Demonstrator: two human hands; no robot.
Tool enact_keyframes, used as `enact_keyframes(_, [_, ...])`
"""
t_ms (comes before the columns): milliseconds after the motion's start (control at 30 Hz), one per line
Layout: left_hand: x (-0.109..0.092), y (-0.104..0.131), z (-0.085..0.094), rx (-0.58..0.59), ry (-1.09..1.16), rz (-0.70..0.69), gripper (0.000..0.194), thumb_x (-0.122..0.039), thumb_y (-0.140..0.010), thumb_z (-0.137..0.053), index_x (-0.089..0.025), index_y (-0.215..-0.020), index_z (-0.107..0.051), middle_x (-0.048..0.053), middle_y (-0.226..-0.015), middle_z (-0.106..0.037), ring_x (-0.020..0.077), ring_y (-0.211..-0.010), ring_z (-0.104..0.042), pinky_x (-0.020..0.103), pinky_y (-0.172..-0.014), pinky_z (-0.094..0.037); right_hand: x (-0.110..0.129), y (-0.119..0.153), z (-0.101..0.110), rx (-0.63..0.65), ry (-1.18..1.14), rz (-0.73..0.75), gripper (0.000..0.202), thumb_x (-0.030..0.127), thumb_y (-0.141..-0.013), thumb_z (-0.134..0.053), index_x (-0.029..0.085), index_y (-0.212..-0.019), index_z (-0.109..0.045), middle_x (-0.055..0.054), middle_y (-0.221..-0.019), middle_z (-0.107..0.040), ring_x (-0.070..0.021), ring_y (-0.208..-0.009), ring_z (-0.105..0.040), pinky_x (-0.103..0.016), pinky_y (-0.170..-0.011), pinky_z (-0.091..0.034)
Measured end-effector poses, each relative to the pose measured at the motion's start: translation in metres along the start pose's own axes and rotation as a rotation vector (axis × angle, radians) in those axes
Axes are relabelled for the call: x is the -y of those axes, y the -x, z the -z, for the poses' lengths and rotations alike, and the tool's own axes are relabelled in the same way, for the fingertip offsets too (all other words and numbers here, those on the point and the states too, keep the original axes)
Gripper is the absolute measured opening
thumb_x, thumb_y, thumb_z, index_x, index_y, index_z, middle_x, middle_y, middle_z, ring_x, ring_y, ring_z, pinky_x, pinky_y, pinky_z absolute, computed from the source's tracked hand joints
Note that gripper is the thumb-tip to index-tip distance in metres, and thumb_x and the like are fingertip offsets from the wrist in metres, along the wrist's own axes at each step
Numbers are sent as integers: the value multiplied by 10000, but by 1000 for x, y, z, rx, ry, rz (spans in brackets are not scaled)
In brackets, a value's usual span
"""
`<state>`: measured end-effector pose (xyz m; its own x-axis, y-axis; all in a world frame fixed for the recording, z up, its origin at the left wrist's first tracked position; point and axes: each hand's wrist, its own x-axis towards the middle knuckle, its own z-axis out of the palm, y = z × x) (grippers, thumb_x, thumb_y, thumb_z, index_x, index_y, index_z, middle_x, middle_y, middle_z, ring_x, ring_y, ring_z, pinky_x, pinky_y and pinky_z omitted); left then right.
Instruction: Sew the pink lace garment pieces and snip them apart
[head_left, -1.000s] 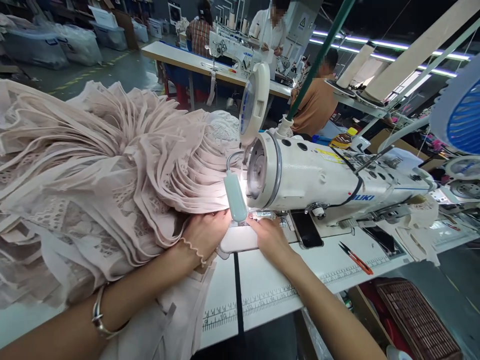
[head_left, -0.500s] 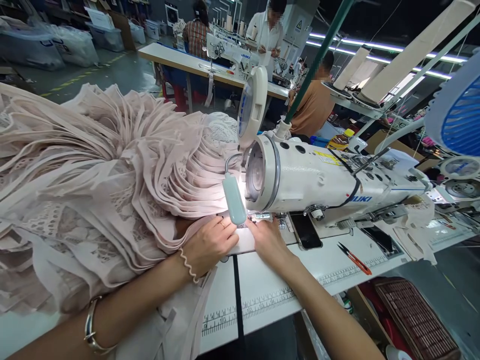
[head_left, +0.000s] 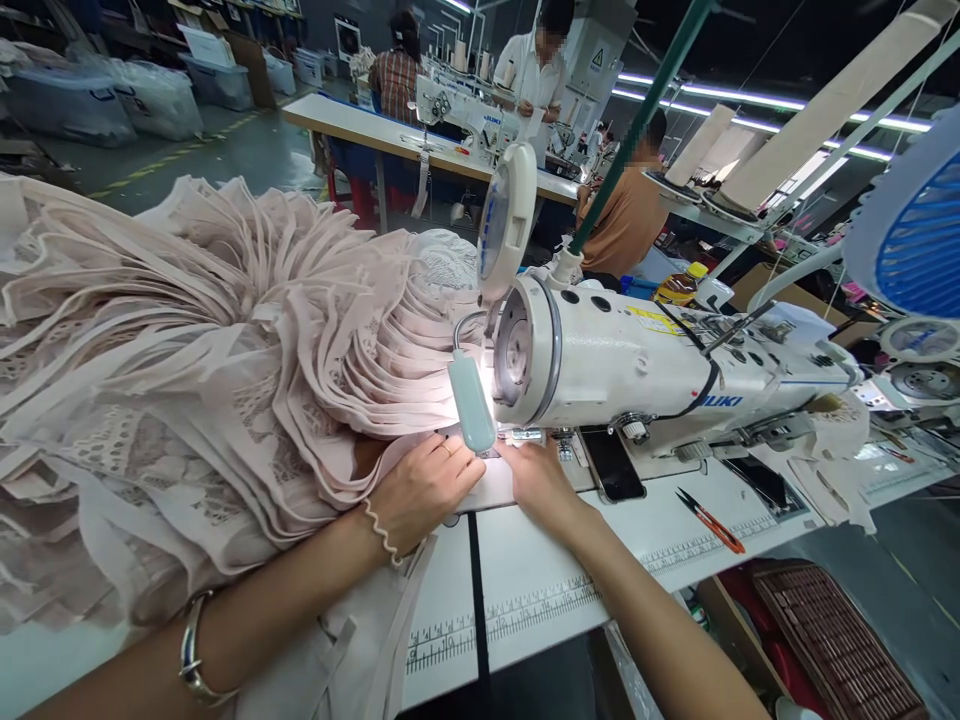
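Observation:
A white sewing machine (head_left: pixel 615 350) lies across the table, its needle area hidden behind a lit pale green lamp (head_left: pixel 472 402). Just left of and below the lamp, my left hand (head_left: pixel 429 482) has its fingers pressed together on the edge of the pale pink fabric (head_left: pixel 352 340). My right hand (head_left: pixel 536 480) rests by the presser area, thumb reaching toward the lamp; its other fingertips are hidden under the machine head. What it holds, if anything, cannot be made out. A large heap of the same lace-trimmed fabric spreads over the left side.
A black phone (head_left: pixel 615 465) and orange-handled thread snips (head_left: pixel 711 520) lie right of my right hand. A ruler strip (head_left: pixel 517 615) runs along the table front. A blue fan (head_left: pixel 919 220) is at right. Several people sit or stand behind.
My left hand has shifted slightly right, closer to my right hand and the lamp. The machine's round end part looks turned. The whole view has moved a little.

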<state>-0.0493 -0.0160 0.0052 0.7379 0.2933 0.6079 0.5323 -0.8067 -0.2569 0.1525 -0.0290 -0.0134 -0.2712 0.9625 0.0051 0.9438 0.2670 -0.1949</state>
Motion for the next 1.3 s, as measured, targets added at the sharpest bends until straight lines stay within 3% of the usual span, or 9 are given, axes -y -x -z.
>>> enact_keyframes(167, [1, 3, -3, 2, -5, 17, 356, 7, -904, -353, -176, -643, -510, 1, -611, -479, 156, -567, -401, 304, -590, -327, -1, 0, -7, -39, -17, -25, 586, 15, -808, -329, 230, -1295, -574, -80, -1048, -677, -226, -968, -560, -347, -910, -350])
enact_keyframes(467, [1, 8, -11, 93, 1, 78, 335, -31, -924, -327, -188, -721, -541, 12, -664, -508, 179, -624, -447, 319, -631, -340, 6, -7, -5, -26, 6, 21, 322, 262, -1004, -296, 192, -1026, -609, -35, -777, -622, -186, -715, -532, -294, -721, -391])
enact_keyframes(633, [1, 6, -2, 89, 8, 28, 302, -16, -904, -368, -185, -687, -492, 21, -669, -525, 183, -624, -481, 314, -609, -350, 9, 9, -5, -321, 169, -189, 328, 310, -990, -385, 129, -1126, -623, -186, -1119, -622, -307, -1087, -523, -448, -931, -385])
enact_keyframes(767, [-2, 8, 3, 208, 13, 22, 267, 7, -879, -383, -174, -741, -522, 42, -729, -586, 195, -671, -545, 314, -627, -387, 5, 22, -2, -372, 244, -291, 352, 380, -939, -506, 127, -1148, -633, -232, -1210, -568, -377, -1164, -464, -561, -959, -371])
enact_keyframes(867, [-1, 12, 3, 311, 46, 2, 237, 22, -847, -436, -133, -938, -592, 96, -968, -670, 220, -889, -617, 328, -773, -438, 5, 25, -4, -327, 246, -261, 329, 323, -942, -506, 120, -1176, -615, -224, -1183, -578, -373, -1147, -481, -537, -920, -424])
enact_keyframes(933, [2, 14, 3, 347, 79, -17, 320, 26, -838, -456, -115, -1098, -580, 124, -1140, -657, 231, -1069, -593, 338, -873, -434, 6, 28, -7, -309, 236, -197, 315, 165, -945, -439, 98, -1214, -588, -214, -1170, -585, -345, -1157, -488, -487, -924, -442])
enact_keyframes(1033, [8, 13, 4, 394, 87, 4, 334, 12, -848, -470, -133, -1126, -586, 107, -1134, -665, 221, -1005, -605, 327, -797, -460, 4, 33, -12, -327, 140, -122, 451, -31, -871, -322, 102, -1217, -578, -191, -1197, -573, -282, -1130, -516, -406, -889, -475])
enact_keyframes(1167, [7, 7, 1, 320, 19, -9, 248, -16, -887, -454, -95, -1035, -636, 123, -1025, -684, 217, -894, -617, 336, -769, -473, -8, 41, -9, -361, -70, -16, 401, -16, -868, -383, 155, -1131, -632, -118, -1155, -608, -218, -1039, -555, -357, -869, -493])
enact_keyframes(1300, [-20, 10, -7, 252, -54, -148, 327, -4, -896, -403, -28, -1141, -619, 209, -1147, -665, 278, -1070, -626, 401, -888, -473, -8, 45, 1, -358, 134, 5, 423, -3, -882, -419, 222, -1122, -686, -95, -1077, -648, -250, -1040, -534, -400, -876, -461])
